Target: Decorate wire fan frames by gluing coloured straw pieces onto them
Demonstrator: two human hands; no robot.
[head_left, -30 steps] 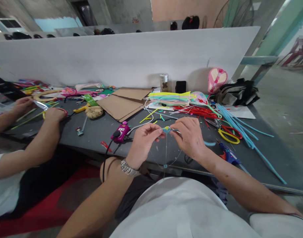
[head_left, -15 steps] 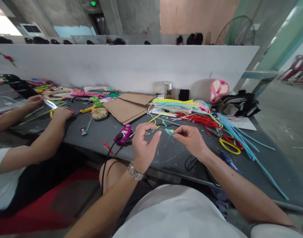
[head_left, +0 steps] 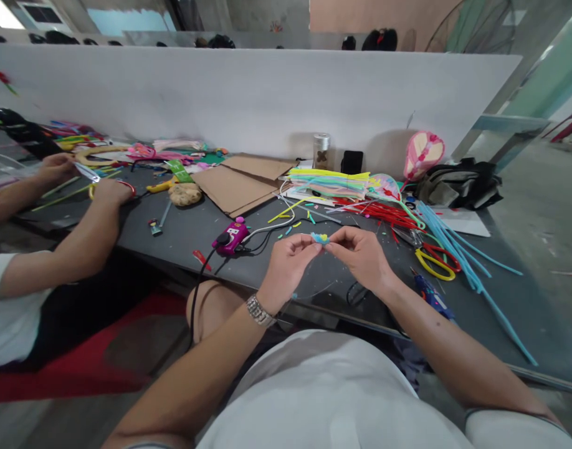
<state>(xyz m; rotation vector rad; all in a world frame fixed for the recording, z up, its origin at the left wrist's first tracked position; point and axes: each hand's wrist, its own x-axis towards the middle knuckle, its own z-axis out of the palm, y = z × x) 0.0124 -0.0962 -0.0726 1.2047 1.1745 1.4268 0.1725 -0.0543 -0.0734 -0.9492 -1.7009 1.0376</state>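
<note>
I log my left hand [head_left: 286, 265] and right hand [head_left: 361, 257] meeting at 12 o'clock, fingers [head_left: 337, 238] pinched shut on a small blue-yellow chenille bud [head_left: 319, 238] above the desk [head_left: 323, 284], long axis 3–9, both hands equally near

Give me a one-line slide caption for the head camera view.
Left hand and right hand pinch a small blue-and-yellow craft piece above a grey worktable.
</note>
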